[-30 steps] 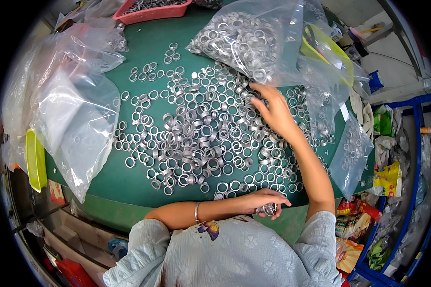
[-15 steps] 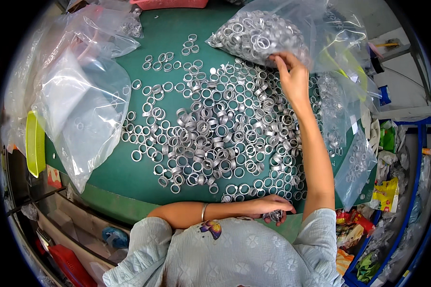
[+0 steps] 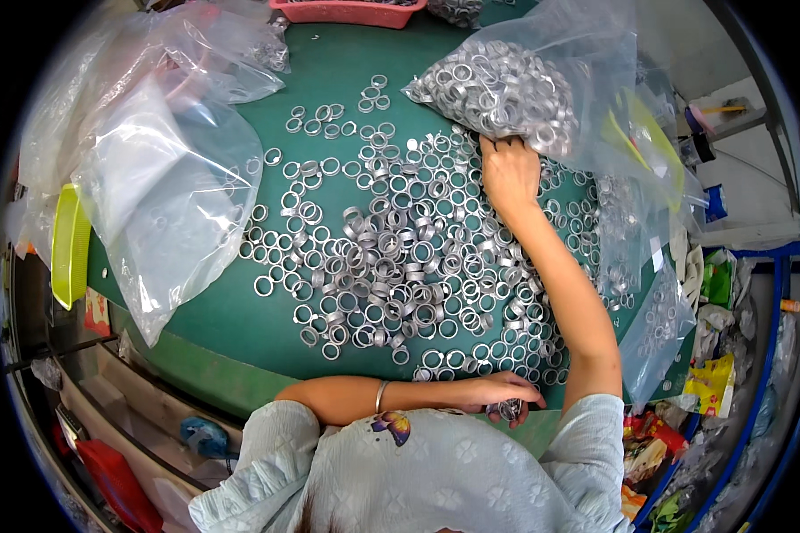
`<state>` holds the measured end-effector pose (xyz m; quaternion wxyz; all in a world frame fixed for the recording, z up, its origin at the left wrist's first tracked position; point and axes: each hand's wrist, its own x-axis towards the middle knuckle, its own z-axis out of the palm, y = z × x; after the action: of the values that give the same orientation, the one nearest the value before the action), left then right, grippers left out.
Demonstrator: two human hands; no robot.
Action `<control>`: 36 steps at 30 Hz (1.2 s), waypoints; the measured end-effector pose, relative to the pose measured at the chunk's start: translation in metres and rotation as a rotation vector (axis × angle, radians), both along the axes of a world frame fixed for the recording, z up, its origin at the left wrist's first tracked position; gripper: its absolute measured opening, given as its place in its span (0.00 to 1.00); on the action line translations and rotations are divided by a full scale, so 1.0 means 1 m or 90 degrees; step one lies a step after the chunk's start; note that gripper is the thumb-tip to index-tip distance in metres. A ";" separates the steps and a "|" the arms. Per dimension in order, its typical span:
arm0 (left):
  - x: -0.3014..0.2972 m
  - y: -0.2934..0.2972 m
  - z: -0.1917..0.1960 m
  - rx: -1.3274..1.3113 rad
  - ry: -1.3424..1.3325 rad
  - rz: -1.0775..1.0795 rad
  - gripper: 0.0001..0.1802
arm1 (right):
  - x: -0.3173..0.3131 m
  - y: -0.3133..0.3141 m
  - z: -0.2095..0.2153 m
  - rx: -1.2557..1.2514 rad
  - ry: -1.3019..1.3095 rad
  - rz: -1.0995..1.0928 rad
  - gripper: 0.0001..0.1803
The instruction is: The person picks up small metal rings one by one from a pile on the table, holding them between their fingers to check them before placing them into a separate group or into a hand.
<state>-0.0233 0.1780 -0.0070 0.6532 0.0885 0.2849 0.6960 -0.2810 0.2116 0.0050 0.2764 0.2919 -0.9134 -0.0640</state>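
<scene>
My left hand (image 3: 507, 391) is closed around a few silver metal rings (image 3: 510, 409) at the table's near edge, just in front of my body. My right hand (image 3: 512, 173) reaches out to the far side of a wide spread of loose metal rings (image 3: 391, 258). Its fingers bend down at the lower edge of a clear plastic bag (image 3: 507, 89) bulging with more such rings. The fingertips are hidden there, so whether they grip anything does not show. The loose rings lie heaped in the middle and thinner toward the left.
The green table (image 3: 213, 320) carries empty-looking clear bags (image 3: 178, 195) on the left beside a yellow-green basket (image 3: 71, 249). A pink tray (image 3: 351, 11) stands at the far edge. Smaller bags of rings (image 3: 662, 311) lie right, near a blue rack (image 3: 780, 293).
My right hand has come down from the side of the full bag to its lower edge, knuckles now up. The view has shifted slightly. My left hand stays closed on its rings.
</scene>
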 end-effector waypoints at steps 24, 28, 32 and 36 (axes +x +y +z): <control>0.000 0.000 -0.001 0.006 0.042 -0.004 0.24 | -0.010 -0.006 -0.005 -0.176 -0.275 -0.114 0.09; 0.000 -0.002 -0.001 -0.009 0.040 -0.006 0.23 | 0.006 -0.015 0.015 -0.355 -0.444 -0.133 0.06; 0.004 0.001 -0.004 0.001 0.024 0.004 0.22 | 0.024 0.001 0.017 -0.719 -0.686 0.028 0.08; 0.004 0.001 -0.006 0.000 0.010 0.019 0.22 | 0.060 0.000 0.042 -1.025 -1.013 0.079 0.08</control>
<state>-0.0198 0.1794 -0.0130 0.6403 0.0901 0.2913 0.7050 -0.2211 0.2120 0.0472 -0.2728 0.0319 -0.5892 0.7599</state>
